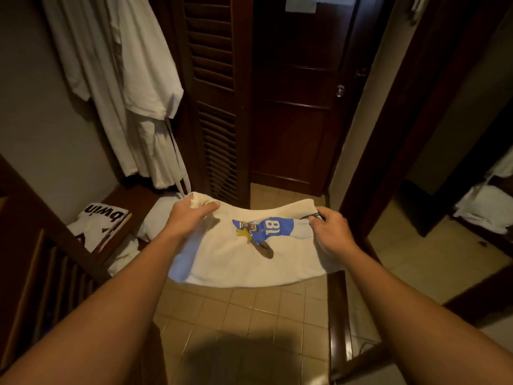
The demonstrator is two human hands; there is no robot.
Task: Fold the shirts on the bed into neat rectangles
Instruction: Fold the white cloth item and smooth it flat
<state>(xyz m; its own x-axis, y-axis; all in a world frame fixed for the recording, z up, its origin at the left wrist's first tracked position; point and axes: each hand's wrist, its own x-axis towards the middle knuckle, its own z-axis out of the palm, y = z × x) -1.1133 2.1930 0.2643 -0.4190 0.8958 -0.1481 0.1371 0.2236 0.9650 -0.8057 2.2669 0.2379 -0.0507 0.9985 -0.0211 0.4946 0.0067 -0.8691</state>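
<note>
Cream cotton t-shirt [249, 254] with a blue number-18 player print hangs in mid-air above the tan tiled floor [244, 323], stretched between both hands, with no bed in view. The left hand [188, 218] clenches a bunched top corner; the right hand [330, 232] pinches the opposite top edge near a dark collar trim. To fold it well, I judge the top edge should be kept taut and level, so the cloth hangs square before it is laid down and the sides are turned in. Its lower hem sags in a curve, a bluish fold showing at the left. Far left, a white printed shirt [102, 226] lies on a dark wooden shelf [133, 195], beneath hanging white robes [133, 79].
</note>
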